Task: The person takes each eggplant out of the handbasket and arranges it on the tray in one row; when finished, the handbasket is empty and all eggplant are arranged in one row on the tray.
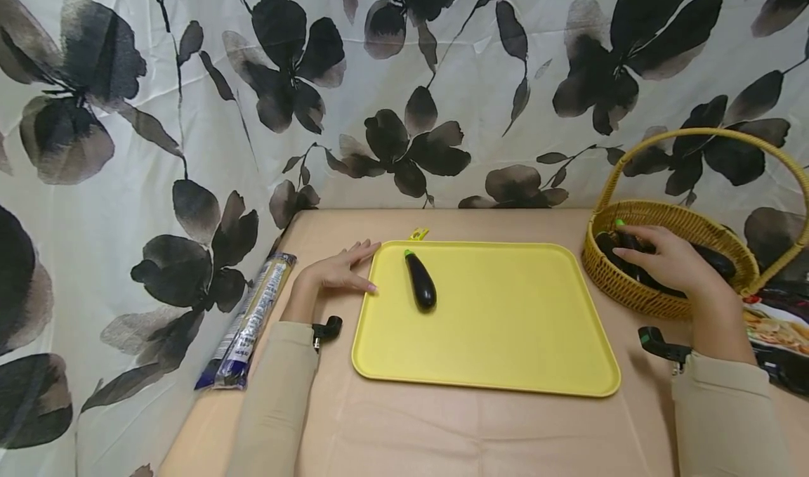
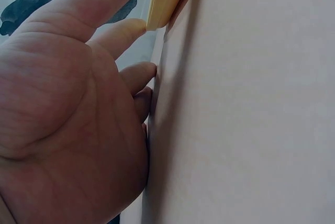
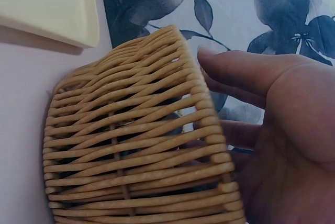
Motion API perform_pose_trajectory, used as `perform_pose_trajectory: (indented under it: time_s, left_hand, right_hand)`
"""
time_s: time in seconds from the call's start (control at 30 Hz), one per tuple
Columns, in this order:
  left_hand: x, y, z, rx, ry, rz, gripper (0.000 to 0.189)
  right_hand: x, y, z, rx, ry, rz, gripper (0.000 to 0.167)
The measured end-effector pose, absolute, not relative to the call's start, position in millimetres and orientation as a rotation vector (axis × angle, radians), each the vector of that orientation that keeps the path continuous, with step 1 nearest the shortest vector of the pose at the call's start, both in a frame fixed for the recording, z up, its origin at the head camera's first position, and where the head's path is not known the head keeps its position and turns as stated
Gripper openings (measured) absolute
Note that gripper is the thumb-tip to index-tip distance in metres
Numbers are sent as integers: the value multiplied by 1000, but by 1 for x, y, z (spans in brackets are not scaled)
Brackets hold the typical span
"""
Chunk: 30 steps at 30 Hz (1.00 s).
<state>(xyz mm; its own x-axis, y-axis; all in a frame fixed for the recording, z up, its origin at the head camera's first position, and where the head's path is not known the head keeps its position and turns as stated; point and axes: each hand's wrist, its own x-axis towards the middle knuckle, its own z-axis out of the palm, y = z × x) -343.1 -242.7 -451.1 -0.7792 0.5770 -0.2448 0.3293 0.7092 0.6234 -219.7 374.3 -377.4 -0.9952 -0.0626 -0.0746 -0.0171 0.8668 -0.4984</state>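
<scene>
In the head view, a dark purple eggplant [image 1: 421,280] with a green cap lies near the left end of a yellow tray [image 1: 505,322]. My left hand [image 1: 338,270] rests at the tray's left edge, fingers spread and touching the rim. The left wrist view shows its palm beside the tray's corner [image 2: 166,1]. On the right, my right hand [image 1: 670,256] reaches into a wicker basket [image 1: 622,287] over several dark eggplants [image 1: 714,259]. In the right wrist view, its thumb is extended above the woven rim; the other fingertips are hidden behind the basket wall.
Left of my left arm lies a long blue-and-clear plastic packet [image 1: 249,326]. A small yellow item [image 1: 418,234] shows behind the tray. Right of the basket sits a package with a food picture [image 1: 777,329]. The basket's tall handle [image 1: 708,133] arches up. Floral cloth [image 1: 392,97] hangs behind the table.
</scene>
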Motion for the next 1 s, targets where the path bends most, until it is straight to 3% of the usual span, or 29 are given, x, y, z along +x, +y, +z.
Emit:
perform_pose_trajectory:
  time_s: [1.0]
  left_hand:
    - [-339, -248, -444, 705, 2466, 782, 114]
  right_hand:
    - [-208, 376, -382, 45, 2842, -805, 80]
